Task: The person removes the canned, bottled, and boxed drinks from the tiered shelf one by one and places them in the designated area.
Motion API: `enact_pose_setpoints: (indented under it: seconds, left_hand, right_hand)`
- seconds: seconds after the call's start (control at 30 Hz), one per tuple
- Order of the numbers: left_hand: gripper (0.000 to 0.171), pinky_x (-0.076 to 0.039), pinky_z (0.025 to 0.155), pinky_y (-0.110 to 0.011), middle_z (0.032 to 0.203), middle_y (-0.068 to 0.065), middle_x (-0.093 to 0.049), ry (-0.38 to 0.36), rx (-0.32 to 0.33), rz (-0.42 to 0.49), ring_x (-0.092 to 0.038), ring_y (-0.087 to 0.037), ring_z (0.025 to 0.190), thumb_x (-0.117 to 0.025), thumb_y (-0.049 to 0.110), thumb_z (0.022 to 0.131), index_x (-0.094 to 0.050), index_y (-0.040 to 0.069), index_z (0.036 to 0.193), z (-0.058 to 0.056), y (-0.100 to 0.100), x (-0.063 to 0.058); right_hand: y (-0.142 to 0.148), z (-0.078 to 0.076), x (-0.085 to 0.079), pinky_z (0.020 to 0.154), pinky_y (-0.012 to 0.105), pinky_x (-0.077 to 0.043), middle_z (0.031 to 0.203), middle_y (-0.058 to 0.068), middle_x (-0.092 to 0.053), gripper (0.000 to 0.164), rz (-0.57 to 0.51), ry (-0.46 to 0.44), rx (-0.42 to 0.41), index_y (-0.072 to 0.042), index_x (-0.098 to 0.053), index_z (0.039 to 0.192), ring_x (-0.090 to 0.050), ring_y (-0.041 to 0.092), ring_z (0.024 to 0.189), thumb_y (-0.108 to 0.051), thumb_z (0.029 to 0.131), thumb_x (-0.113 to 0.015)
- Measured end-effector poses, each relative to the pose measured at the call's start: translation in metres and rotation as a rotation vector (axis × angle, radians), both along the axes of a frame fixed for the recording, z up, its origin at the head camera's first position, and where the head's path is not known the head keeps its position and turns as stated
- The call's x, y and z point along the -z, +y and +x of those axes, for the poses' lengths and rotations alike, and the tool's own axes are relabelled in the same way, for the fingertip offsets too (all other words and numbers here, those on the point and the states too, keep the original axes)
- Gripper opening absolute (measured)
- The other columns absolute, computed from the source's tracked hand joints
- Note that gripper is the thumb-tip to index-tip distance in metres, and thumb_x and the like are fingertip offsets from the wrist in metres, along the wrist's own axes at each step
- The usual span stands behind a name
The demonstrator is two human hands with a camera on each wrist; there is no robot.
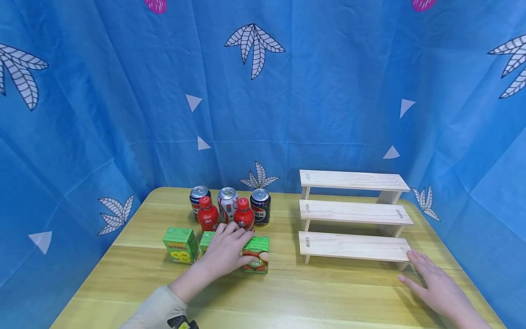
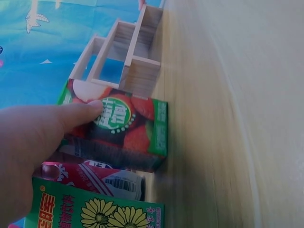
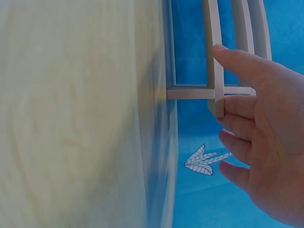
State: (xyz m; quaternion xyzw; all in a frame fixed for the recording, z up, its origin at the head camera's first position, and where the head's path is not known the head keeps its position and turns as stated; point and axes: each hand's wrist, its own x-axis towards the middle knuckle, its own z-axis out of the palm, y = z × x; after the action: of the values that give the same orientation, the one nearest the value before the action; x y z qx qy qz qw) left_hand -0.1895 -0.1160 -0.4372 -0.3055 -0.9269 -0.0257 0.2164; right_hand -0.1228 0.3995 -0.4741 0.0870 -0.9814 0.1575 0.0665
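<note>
My left hand point(image 1: 225, 250) grips a green drink carton point(image 1: 259, 261) with red and white fruit printed on it. In the left wrist view the thumb lies across the printed face of this drink carton point(image 2: 137, 116), and the other fingers are hidden behind it. Beside it stands a green carton with yellow flowers point(image 2: 95, 206); part of a second one point(image 1: 205, 238) shows behind my wrist. On the right, my right hand point(image 1: 437, 285) has its fingers loosely extended at the right end of the lowest step of a wooden three-step rack point(image 1: 353, 246).
Another flower-printed carton point(image 1: 181, 246) stands at the left. Behind the left hand are two red bottles point(image 1: 207, 215) and several cans, including a dark one point(image 1: 260, 208) at the right. A blue patterned cloth point(image 1: 328, 91) hangs around the wooden table point(image 1: 312, 297).
</note>
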Motion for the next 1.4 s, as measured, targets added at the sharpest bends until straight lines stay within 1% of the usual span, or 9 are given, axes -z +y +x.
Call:
enact_pose_setpoints:
  seconds: [0.27,0.43,0.63,0.73,0.83,0.9,1.07,1.23,1.4]
  left_hand:
    - [0.065,-0.032,0.08,-0.034,0.11,0.003,-0.07,-0.025,-0.016,0.002,-0.045,-0.016,0.095,-0.072,0.065,0.073,-0.064,0.021,0.121,0.003,0.0,-0.004]
    - [0.066,-0.033,0.081,-0.035,0.11,0.003,-0.069,-0.017,-0.016,0.03,-0.047,-0.016,0.096,-0.074,0.065,0.072,-0.065,0.022,0.121,0.004,-0.001,-0.009]
    - [0.062,-0.036,0.081,-0.036,0.105,0.005,-0.068,0.041,-0.022,0.077,-0.05,-0.017,0.095,-0.074,0.066,0.071,-0.066,0.024,0.115,0.005,-0.009,-0.02]
    - [0.062,-0.037,0.081,-0.037,0.103,0.005,-0.068,0.075,-0.031,0.09,-0.051,-0.018,0.095,-0.074,0.067,0.07,-0.066,0.023,0.114,0.007,-0.015,-0.027]
    - [0.062,-0.037,0.082,-0.039,0.103,0.003,-0.068,0.093,-0.053,0.102,-0.05,-0.018,0.095,-0.074,0.066,0.07,-0.066,0.023,0.114,0.008,-0.022,-0.034]
    - [0.061,-0.037,0.084,-0.04,0.103,0.003,-0.068,0.094,-0.072,0.118,-0.051,-0.019,0.096,-0.074,0.065,0.071,-0.067,0.022,0.114,0.009,-0.027,-0.039]
    - [0.059,-0.036,0.085,-0.042,0.106,0.001,-0.069,0.062,-0.125,0.18,-0.051,-0.022,0.101,-0.075,0.062,0.073,-0.068,0.021,0.113,0.01,-0.04,-0.052]
    - [0.059,-0.035,0.084,-0.044,0.112,-0.004,-0.069,0.041,-0.204,0.239,-0.052,-0.026,0.105,-0.076,0.059,0.074,-0.066,0.019,0.117,0.011,-0.056,-0.064]
    - [0.059,-0.033,0.082,-0.046,0.112,-0.009,-0.069,0.072,-0.263,0.287,-0.053,-0.029,0.105,-0.077,0.054,0.075,-0.066,0.017,0.118,0.01,-0.073,-0.074]
  right_hand:
    - [-0.002,0.0,-0.001,0.112,0.067,-0.01,0.148,0.035,-0.031,0.078,0.005,0.004,-0.005,0.008,-0.027,0.148,-0.024,0.057,0.138,-0.042,0.096,-0.057]
    - [0.0,-0.001,-0.003,0.111,0.068,-0.012,0.148,0.035,-0.031,0.079,0.024,-0.002,-0.009,0.009,-0.029,0.147,-0.026,0.057,0.136,-0.043,0.095,-0.057]
    - [0.001,-0.002,-0.005,0.112,0.066,-0.012,0.147,0.035,-0.034,0.077,0.039,0.006,-0.017,0.009,-0.032,0.145,-0.029,0.058,0.134,-0.042,0.094,-0.059]
    - [0.001,-0.003,-0.008,0.106,0.069,-0.02,0.146,0.035,-0.036,0.077,0.056,0.005,-0.024,0.01,-0.035,0.144,-0.031,0.058,0.133,-0.043,0.094,-0.06]
    - [0.002,-0.004,-0.01,0.101,0.07,-0.026,0.145,0.034,-0.038,0.077,0.076,0.007,-0.03,0.01,-0.038,0.142,-0.031,0.057,0.133,-0.044,0.093,-0.061]
    - [0.002,-0.005,-0.012,0.1,0.07,-0.027,0.145,0.033,-0.038,0.077,0.09,0.0,-0.029,0.01,-0.039,0.142,-0.03,0.057,0.133,-0.045,0.092,-0.061]
    - [0.001,-0.006,-0.016,0.1,0.071,-0.027,0.145,0.033,-0.039,0.078,0.123,-0.013,-0.026,0.01,-0.039,0.141,-0.031,0.058,0.132,-0.047,0.092,-0.06]
    - [0.0,-0.007,-0.02,0.1,0.071,-0.027,0.144,0.034,-0.039,0.077,0.133,0.015,-0.03,0.009,-0.04,0.141,-0.03,0.057,0.133,-0.047,0.092,-0.061]
    - [-0.001,-0.01,-0.029,0.1,0.07,-0.028,0.142,0.036,-0.04,0.078,0.139,0.047,-0.039,0.009,-0.041,0.141,-0.031,0.058,0.132,-0.046,0.09,-0.063]
